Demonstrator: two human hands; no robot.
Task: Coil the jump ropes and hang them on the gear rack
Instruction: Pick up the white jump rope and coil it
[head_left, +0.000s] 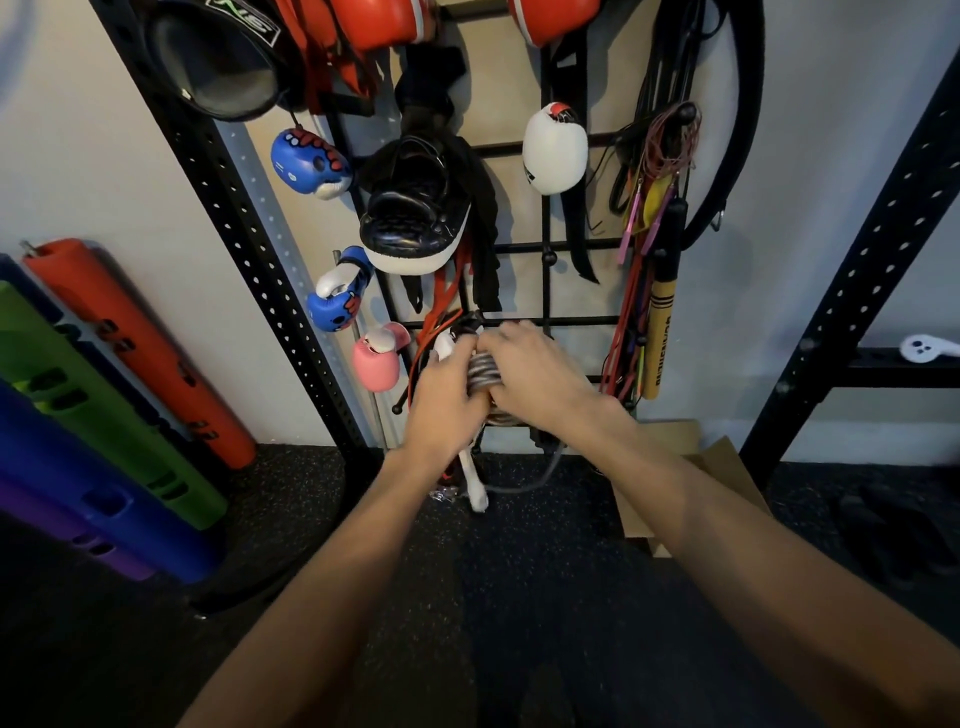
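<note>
Both bare forearms reaching up from bottom of frame to centre. Left hand (441, 395) clenched around left side of a coiled bundle of thick grey jump rope (482, 370), fingers wrapped over the loops. Right hand (530, 371) laid over right side of same bundle, fingers curled on it, grip closed on the coil. Bundle held at centre of frame, right against lower part of black wire-grid gear rack (545, 291) mounted on the wall; cannot tell whether coil is on a hook. White handle (475, 483) hanging down below left hand, loose grey rope tail (540, 475) curving just above black speckled rubber floor (291, 499). On rack above: blue-and-red patterned boxing glove (311, 163) upper left of centre, black-and-white shoe-like pad (410, 218) in middle, white boxing glove (555, 148) to right, second blue glove (340, 293) and pink glove (378, 358) lower left. Thin red and black ropes plus yellow-handled stick (658, 338) hanging at right side of rack. Black perforated steel uprights (244, 234) either side. Red, green, blue and purple foam tubes (135, 364) leaning at left edge. Flattened brown cardboard (727, 462) on floor at lower right of rack.
</note>
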